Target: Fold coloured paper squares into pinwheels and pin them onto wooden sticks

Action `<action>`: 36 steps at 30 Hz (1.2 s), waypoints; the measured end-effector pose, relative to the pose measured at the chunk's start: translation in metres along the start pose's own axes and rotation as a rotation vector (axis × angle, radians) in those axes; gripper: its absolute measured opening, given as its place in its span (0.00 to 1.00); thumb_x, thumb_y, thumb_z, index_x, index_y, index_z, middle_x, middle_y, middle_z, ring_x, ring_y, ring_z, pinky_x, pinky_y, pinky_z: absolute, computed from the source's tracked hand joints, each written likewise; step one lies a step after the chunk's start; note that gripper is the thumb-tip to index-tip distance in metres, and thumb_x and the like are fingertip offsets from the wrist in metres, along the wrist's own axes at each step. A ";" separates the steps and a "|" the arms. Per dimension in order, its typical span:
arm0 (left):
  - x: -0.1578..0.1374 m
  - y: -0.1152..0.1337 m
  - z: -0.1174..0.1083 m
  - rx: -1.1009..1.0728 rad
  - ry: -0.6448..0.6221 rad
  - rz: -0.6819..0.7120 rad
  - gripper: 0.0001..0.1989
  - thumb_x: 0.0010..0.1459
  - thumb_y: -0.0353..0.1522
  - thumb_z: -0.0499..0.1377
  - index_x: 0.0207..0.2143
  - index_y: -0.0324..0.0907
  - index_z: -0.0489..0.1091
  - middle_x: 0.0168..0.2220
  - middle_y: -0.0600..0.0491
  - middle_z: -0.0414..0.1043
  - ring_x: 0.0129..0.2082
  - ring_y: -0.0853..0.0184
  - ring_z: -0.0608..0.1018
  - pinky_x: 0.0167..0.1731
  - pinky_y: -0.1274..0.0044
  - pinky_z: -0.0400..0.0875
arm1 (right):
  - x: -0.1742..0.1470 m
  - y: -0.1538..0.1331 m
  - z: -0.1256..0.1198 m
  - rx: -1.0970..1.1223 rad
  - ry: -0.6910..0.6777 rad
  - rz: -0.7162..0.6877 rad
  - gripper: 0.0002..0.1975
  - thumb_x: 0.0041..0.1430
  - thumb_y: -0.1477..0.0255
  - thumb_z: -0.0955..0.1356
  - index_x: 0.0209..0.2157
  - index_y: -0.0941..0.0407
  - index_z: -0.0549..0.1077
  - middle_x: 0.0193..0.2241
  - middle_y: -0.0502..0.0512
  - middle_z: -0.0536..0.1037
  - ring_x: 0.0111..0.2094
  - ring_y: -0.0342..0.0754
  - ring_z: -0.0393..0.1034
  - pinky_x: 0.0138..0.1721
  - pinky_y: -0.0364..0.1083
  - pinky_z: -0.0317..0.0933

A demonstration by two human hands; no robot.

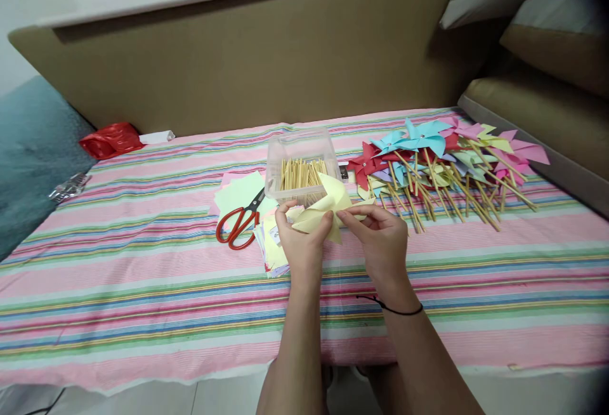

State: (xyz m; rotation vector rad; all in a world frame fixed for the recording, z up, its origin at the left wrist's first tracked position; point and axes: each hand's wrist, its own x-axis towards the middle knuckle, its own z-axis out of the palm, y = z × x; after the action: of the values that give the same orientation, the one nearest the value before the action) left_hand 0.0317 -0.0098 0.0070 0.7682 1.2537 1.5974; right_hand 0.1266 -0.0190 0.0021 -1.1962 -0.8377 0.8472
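Left hand (pixel 304 247): I am pinching the yellow pinwheel (pixel 335 194) at its left side.
Right hand (pixel 386 243): my thumb and forefinger are pinching it near its centre.
Pinwheel: I am holding it above the middle of the striped cloth (pixel 190 294), before the clear box (pixel 304 144).
Sticks (pixel 302 174): they are resting inside this box.
Scissors (pixel 238 228): they are lying partly on paper sheets (pixel 240 194).
Other pinwheels (pixel 425 137): they are lying heaped toward the cloth's far right corner.
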 end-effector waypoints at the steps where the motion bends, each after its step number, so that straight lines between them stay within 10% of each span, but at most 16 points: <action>1: -0.001 0.001 0.000 -0.003 0.002 -0.002 0.33 0.36 0.33 0.70 0.44 0.44 0.57 0.31 0.56 0.70 0.26 0.70 0.75 0.28 0.78 0.69 | 0.000 0.000 0.001 0.005 0.012 -0.003 0.09 0.43 0.68 0.76 0.24 0.55 0.75 0.24 0.51 0.78 0.24 0.45 0.71 0.26 0.46 0.68; 12: -0.001 0.005 0.001 -0.031 -0.012 -0.038 0.32 0.36 0.32 0.69 0.43 0.44 0.58 0.30 0.57 0.71 0.26 0.69 0.76 0.28 0.78 0.69 | -0.002 -0.003 0.007 0.130 -0.008 0.050 0.42 0.43 0.68 0.75 0.55 0.50 0.51 0.32 0.53 0.79 0.32 0.53 0.78 0.38 0.54 0.73; 24: -0.001 0.004 -0.001 0.048 -0.085 -0.050 0.33 0.36 0.30 0.70 0.45 0.45 0.59 0.30 0.56 0.72 0.29 0.65 0.78 0.28 0.76 0.71 | 0.006 0.000 -0.006 0.036 -0.014 0.080 0.45 0.38 0.67 0.77 0.57 0.50 0.55 0.34 0.54 0.77 0.30 0.54 0.76 0.33 0.54 0.71; 36: 0.011 0.012 -0.025 0.047 -0.504 -0.310 0.25 0.48 0.44 0.64 0.45 0.45 0.61 0.27 0.54 0.75 0.23 0.65 0.77 0.21 0.78 0.67 | 0.019 -0.002 -0.035 -0.063 -0.302 0.242 0.47 0.34 0.71 0.77 0.57 0.51 0.56 0.19 0.44 0.74 0.20 0.51 0.70 0.22 0.49 0.64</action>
State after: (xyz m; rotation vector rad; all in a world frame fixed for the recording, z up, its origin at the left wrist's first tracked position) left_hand 0.0023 -0.0094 0.0106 0.8890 0.9839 1.0418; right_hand 0.1661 -0.0176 0.0000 -1.2595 -0.9809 1.2280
